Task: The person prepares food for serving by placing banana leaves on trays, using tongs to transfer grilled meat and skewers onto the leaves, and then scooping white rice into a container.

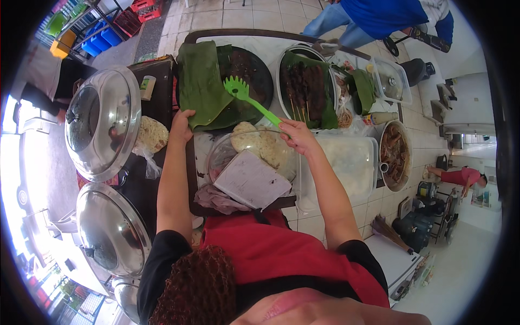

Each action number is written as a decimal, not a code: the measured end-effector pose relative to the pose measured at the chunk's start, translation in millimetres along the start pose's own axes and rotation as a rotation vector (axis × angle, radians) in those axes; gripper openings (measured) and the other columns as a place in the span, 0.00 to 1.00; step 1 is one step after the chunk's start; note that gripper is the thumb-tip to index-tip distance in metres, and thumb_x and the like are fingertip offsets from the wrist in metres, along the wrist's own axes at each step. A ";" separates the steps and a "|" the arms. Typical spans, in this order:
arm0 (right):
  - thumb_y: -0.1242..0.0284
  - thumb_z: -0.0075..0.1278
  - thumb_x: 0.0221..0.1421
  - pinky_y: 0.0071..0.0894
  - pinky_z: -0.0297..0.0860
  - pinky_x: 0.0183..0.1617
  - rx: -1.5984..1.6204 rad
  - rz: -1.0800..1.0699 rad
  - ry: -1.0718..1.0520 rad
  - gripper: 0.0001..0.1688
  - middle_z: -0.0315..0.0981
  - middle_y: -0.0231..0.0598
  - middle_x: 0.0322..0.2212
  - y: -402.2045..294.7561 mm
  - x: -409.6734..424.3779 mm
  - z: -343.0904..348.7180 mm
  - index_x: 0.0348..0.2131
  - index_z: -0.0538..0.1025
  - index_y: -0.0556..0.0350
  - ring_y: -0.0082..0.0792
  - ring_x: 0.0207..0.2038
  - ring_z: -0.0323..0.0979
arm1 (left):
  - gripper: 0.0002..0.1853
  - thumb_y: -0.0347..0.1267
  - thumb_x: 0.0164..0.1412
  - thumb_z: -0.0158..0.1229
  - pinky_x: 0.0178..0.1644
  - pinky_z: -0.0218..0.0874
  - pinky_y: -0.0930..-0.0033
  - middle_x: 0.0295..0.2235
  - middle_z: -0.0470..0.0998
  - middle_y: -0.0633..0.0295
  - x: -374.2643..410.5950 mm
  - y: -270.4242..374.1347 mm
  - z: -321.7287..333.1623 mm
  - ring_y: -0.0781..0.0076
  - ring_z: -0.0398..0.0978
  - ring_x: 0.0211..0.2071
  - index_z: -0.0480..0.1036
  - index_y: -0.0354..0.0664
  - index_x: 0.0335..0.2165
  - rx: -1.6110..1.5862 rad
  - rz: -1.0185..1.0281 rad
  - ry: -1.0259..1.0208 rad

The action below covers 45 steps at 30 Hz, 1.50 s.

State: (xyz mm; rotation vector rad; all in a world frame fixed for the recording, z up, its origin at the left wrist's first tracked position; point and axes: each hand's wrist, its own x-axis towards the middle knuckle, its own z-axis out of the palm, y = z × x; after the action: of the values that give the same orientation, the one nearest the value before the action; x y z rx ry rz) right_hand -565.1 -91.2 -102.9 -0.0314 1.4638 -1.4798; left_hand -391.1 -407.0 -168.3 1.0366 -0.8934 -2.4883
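Observation:
My right hand (300,135) grips the handle of a bright green pasta server (260,105). Its toothed head is over the banana leaf that lines a large dark round tray (264,77). Dark cooked food (239,65) lies on that tray. With my left hand (181,125) I hold the near left edge of a broad banana leaf (201,81) that covers the tray's left side. Close below my right hand sits a clear bowl (211,162) with bagged pale food (260,146). A white flat board or box (252,179) leans across its front.
Skewered meat (304,89) fills a leaf-lined tray to the right. Beyond are a plastic container (337,162) and a pot of stew (394,154). Steel domed lids (103,122) stand at left. A person in blue (382,16) is across the table; others are farther off.

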 end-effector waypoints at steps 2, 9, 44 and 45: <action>0.73 0.50 0.55 0.14 0.49 0.14 -0.055 -0.023 0.001 0.22 0.62 0.26 0.17 -7.1 -2.1 2.5 0.49 0.70 0.60 0.14 0.16 0.57 | 0.23 0.20 0.51 0.44 0.49 0.64 0.59 0.45 0.69 0.52 4.9 -8.7 -13.8 0.59 0.70 0.45 0.62 0.34 0.49 0.011 0.042 0.038; 0.73 0.48 0.52 0.31 0.64 0.20 -1.152 -0.559 0.312 0.22 0.69 0.34 0.17 -6.7 3.9 25.5 0.48 0.71 0.60 0.29 0.17 0.69 | 0.22 0.21 0.51 0.45 0.50 0.63 0.59 0.44 0.70 0.54 24.4 -27.4 -30.2 0.60 0.70 0.45 0.64 0.35 0.48 0.001 0.086 0.178; 0.73 0.47 0.56 0.16 0.48 0.16 -0.017 -0.017 0.068 0.22 0.61 0.25 0.15 27.2 -15.3 34.5 0.51 0.70 0.57 0.14 0.15 0.53 | 0.16 0.31 0.59 0.45 0.55 0.58 0.55 0.44 0.74 0.52 48.5 -40.7 -22.2 0.56 0.71 0.47 0.71 0.34 0.42 -0.759 0.078 -0.456; 0.73 0.47 0.56 0.16 0.49 0.16 -0.003 -0.017 0.060 0.22 0.61 0.25 0.15 26.7 -18.4 31.6 0.51 0.70 0.57 0.14 0.15 0.54 | 0.15 0.31 0.59 0.46 0.55 0.59 0.55 0.43 0.75 0.53 48.1 -42.9 -39.0 0.56 0.71 0.46 0.72 0.35 0.42 -0.752 0.076 -0.391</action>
State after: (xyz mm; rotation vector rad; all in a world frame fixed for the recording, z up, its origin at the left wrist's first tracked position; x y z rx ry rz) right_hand -520.2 -95.9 -103.9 -0.0011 1.5172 -1.5043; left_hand -398.1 -414.5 -242.9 0.2677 -0.0248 -2.6400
